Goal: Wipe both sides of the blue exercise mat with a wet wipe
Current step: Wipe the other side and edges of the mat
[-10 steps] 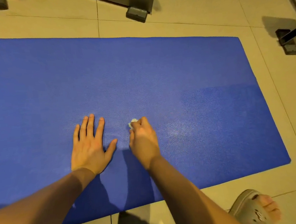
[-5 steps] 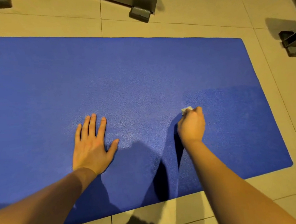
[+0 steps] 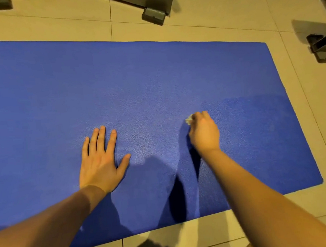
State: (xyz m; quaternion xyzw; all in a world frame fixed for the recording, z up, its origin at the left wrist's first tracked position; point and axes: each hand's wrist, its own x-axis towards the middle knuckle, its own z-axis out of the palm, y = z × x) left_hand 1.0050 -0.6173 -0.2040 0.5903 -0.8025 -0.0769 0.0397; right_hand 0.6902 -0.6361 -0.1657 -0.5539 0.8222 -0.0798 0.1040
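Moved right since a second ago: my right hand (image 3: 204,134), curled round the crumpled wet wipe (image 3: 188,119), pressing it to the blue exercise mat (image 3: 155,81). I see left hand (image 3: 101,162) flat and spread on the mat.

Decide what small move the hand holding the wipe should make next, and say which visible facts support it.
Probably sweep the right hand, which grips the wet wipe, leftward toward the flat left hand. The blue mat looks darker, seemingly damp, to the right hand's right, while the stretch between the hands looks paler.
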